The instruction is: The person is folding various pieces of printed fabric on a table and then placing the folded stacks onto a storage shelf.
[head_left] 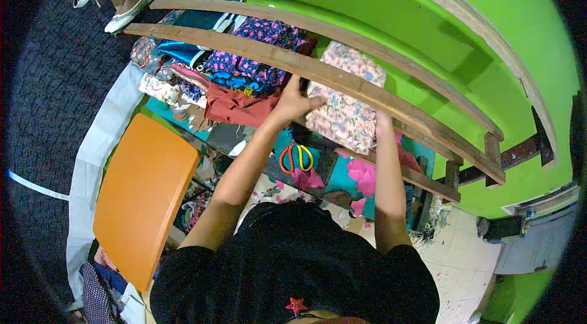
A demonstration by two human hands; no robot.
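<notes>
A folded piece of pale pink floral fabric (343, 113) sits between my hands, partly behind a wooden rail. My left hand (295, 104) is at its left edge, fingers spread and thumb reaching to the cloth. Along the fabric's right edge my right hand (383, 123) grips it; the rail and cloth hide most of those fingers. Just below my left hand lie scissors (296, 157) with one red and one yellow handle loop. Left of that hand is a rust-coloured folded cloth (238, 105), beside a dark blue cloth with pink flowers (254, 48).
Long wooden rails (293, 64) cross above the fabrics before a green wall (428, 12). An orange board (143, 195) stands at the left. Pink fabric scraps (362, 176) lie near my right forearm. Shoes (129, 9) are at the far left, and a patterned cloth (98, 293) is at lower left.
</notes>
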